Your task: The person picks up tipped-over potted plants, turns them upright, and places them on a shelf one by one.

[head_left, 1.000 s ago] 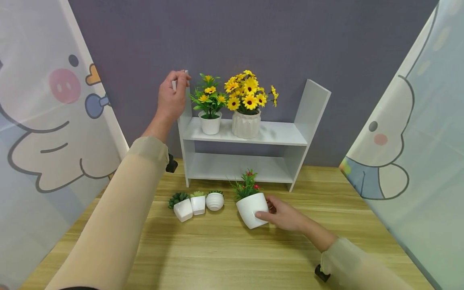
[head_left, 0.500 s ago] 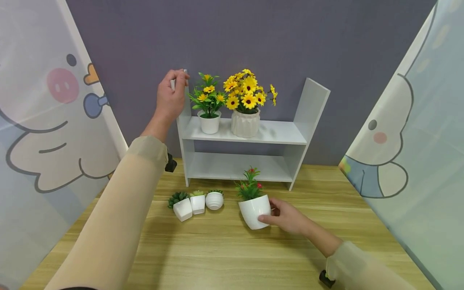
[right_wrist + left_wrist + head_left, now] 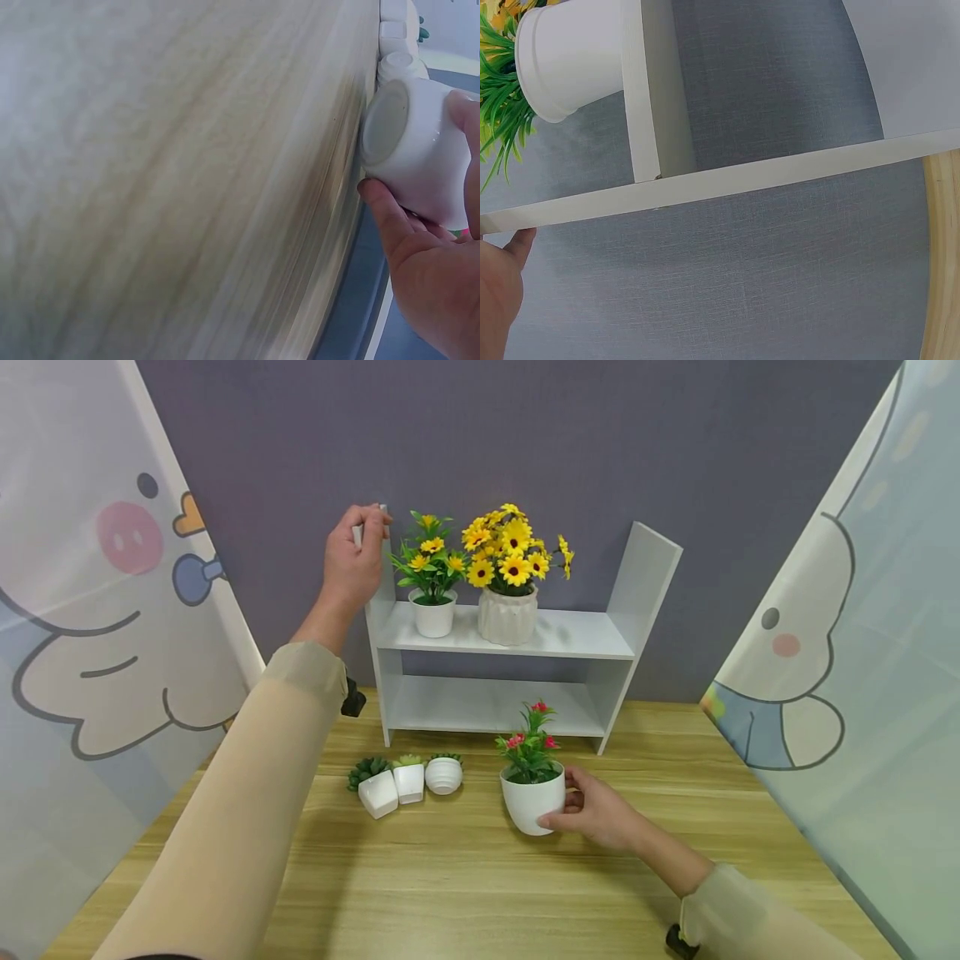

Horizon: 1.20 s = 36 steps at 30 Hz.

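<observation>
My right hand (image 3: 600, 810) grips the right side of a white flowerpot (image 3: 531, 806) holding a green plant with red flowers (image 3: 531, 743). The pot stands nearly upright, close over the wooden table; its round base (image 3: 386, 124) shows in the right wrist view. My left hand (image 3: 356, 556) holds the top of the left side panel of a white two-tier shelf (image 3: 506, 652). In the left wrist view, part of that hand (image 3: 499, 292) shows at the panel's edge (image 3: 727, 182). On the upper tier stand a small white pot of yellow flowers (image 3: 433, 617) and a ribbed pot of sunflowers (image 3: 508, 617).
Three small potted succulents lie tipped in a row on the table (image 3: 465, 893): a square pot (image 3: 378, 793), another square pot (image 3: 410, 783) and a round ribbed pot (image 3: 444, 775). A grey wall (image 3: 525, 435) rises behind the shelf, with cartoon-printed curtains (image 3: 82, 610) on both sides.
My right hand has turned the tilted flowerpot toward upright and moved it slightly right. My left hand has stayed on the shelf panel.
</observation>
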Each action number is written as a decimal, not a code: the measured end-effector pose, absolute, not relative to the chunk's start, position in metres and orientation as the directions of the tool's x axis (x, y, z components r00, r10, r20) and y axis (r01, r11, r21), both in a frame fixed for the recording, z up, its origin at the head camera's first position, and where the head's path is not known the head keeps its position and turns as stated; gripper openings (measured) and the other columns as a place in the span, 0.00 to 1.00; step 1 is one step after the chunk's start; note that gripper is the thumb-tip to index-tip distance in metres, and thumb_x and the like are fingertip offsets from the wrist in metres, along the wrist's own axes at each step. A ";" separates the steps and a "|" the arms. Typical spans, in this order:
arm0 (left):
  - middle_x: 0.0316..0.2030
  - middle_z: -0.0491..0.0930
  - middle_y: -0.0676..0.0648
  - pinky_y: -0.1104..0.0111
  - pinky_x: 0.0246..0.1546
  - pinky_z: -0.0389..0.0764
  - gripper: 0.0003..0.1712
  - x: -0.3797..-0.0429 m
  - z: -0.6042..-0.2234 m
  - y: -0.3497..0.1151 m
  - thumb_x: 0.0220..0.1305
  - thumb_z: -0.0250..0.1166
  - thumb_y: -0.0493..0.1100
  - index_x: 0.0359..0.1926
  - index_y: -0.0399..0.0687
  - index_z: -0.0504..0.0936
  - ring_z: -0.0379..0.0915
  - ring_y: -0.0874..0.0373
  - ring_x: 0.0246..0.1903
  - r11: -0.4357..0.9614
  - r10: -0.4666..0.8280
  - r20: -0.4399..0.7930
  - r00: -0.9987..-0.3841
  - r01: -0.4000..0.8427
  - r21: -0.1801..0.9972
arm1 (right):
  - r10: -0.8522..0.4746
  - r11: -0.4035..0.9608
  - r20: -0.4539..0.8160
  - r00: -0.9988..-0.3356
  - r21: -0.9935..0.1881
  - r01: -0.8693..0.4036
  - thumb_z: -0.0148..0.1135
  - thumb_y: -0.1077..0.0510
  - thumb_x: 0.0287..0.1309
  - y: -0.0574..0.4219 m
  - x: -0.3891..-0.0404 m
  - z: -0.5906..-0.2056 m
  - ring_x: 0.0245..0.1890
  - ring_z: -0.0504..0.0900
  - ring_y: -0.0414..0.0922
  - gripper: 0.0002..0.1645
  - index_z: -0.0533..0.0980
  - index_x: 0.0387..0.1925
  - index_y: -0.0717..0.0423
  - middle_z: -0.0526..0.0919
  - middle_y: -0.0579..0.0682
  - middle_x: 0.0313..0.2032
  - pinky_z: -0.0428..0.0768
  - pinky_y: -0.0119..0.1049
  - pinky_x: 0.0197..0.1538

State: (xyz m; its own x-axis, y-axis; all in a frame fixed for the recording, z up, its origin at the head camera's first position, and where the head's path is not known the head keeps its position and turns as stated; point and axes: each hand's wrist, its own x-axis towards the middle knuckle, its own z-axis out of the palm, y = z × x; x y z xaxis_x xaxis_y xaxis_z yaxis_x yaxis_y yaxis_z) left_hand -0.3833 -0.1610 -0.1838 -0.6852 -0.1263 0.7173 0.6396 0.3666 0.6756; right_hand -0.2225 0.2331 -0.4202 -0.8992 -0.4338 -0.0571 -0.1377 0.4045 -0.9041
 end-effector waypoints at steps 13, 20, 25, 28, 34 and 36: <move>0.71 0.79 0.43 0.66 0.80 0.69 0.17 -0.382 -0.184 -0.160 0.88 0.52 0.57 0.42 0.54 0.78 0.65 0.64 0.80 0.380 -0.120 0.707 -0.697 0.625 0.681 | -0.414 0.408 0.015 -0.910 -0.891 -0.200 0.84 0.58 0.60 0.233 -0.223 -0.430 0.66 0.85 0.62 0.54 0.59 0.73 0.76 0.76 0.73 0.67 0.89 0.36 0.59; 0.73 0.78 0.43 0.66 0.81 0.67 0.20 -0.382 -0.185 -0.161 0.88 0.52 0.56 0.44 0.47 0.79 0.65 0.63 0.80 0.386 -0.123 0.705 -0.698 0.621 0.682 | -0.393 0.442 0.048 -0.918 -0.866 -0.235 0.85 0.60 0.57 0.228 -0.223 -0.433 0.68 0.83 0.65 0.57 0.57 0.74 0.76 0.77 0.73 0.68 0.87 0.39 0.64; 0.73 0.78 0.43 0.66 0.81 0.67 0.21 -0.382 -0.184 -0.161 0.88 0.52 0.57 0.44 0.46 0.79 0.65 0.63 0.80 0.387 -0.122 0.706 -0.697 0.622 0.681 | -0.344 0.486 0.066 -0.937 -0.841 -0.238 0.87 0.60 0.54 0.223 -0.221 -0.433 0.65 0.84 0.61 0.59 0.56 0.74 0.74 0.76 0.71 0.67 0.86 0.40 0.64; 0.73 0.78 0.43 0.66 0.81 0.68 0.21 -0.382 -0.184 -0.161 0.88 0.52 0.57 0.44 0.46 0.79 0.65 0.64 0.80 0.389 -0.124 0.708 -0.695 0.623 0.679 | -0.298 0.525 0.068 -0.952 -0.821 -0.223 0.89 0.59 0.52 0.219 -0.220 -0.434 0.60 0.85 0.57 0.61 0.57 0.74 0.74 0.77 0.69 0.65 0.86 0.41 0.62; 0.71 0.79 0.43 0.66 0.80 0.69 0.17 -0.383 -0.184 -0.162 0.88 0.52 0.56 0.40 0.56 0.77 0.65 0.64 0.80 0.399 -0.121 0.714 -0.689 0.625 0.671 | -0.224 0.561 0.056 -0.973 -0.809 -0.175 0.92 0.55 0.47 0.212 -0.217 -0.434 0.60 0.84 0.55 0.69 0.55 0.77 0.72 0.76 0.67 0.67 0.85 0.48 0.65; 0.71 0.79 0.42 0.67 0.80 0.69 0.17 -0.383 -0.185 -0.162 0.88 0.52 0.56 0.40 0.57 0.77 0.65 0.64 0.80 0.396 -0.117 0.718 -0.686 0.631 0.668 | -0.208 0.558 0.053 -0.977 -0.814 -0.163 0.93 0.55 0.45 0.210 -0.217 -0.434 0.60 0.84 0.55 0.71 0.54 0.78 0.71 0.75 0.67 0.68 0.84 0.49 0.66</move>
State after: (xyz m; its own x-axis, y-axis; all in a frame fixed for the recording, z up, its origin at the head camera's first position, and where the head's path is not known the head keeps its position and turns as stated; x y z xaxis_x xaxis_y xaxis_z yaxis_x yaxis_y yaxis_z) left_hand -0.3833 -0.1621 -0.1845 -0.6863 -0.1171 0.7178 0.6307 0.3956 0.6676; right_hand -0.2166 0.2098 -0.4342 -0.9767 -0.2080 0.0532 -0.1632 0.5579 -0.8137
